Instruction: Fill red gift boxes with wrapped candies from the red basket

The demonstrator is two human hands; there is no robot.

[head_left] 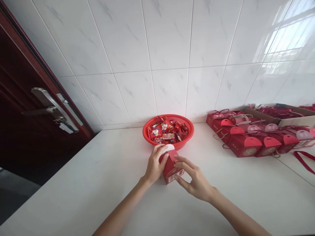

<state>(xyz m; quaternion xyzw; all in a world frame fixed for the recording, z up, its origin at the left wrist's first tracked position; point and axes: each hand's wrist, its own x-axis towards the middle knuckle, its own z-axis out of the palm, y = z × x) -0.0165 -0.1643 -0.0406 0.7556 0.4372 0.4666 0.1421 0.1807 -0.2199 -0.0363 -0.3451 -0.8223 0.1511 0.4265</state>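
A small red box (pixel 169 168) stands on the white table, its top flaps partly folded and a white flap inner side showing at the back. My left hand (pixel 155 164) grips the box's left side and top, thumb on the upper flap. Fingers apart, my right hand (pixel 193 177) is at the right side of the box, its fingertips at the box's edge; whether they press on it is hard to tell. Right behind the box sits a red plastic basket (pixel 189 136) filled with wrapped candies (pixel 166 129).
Several red gift boxes (pixel 246 144) with cord handles stand in rows at the right. Behind them is an open carton (pixel 297 121) with red items. A red ribbon (pixel 304 164) lies at the right edge. The tiled wall (pixel 169 88) bounds the back; a dark door (pixel 29 85) is left.
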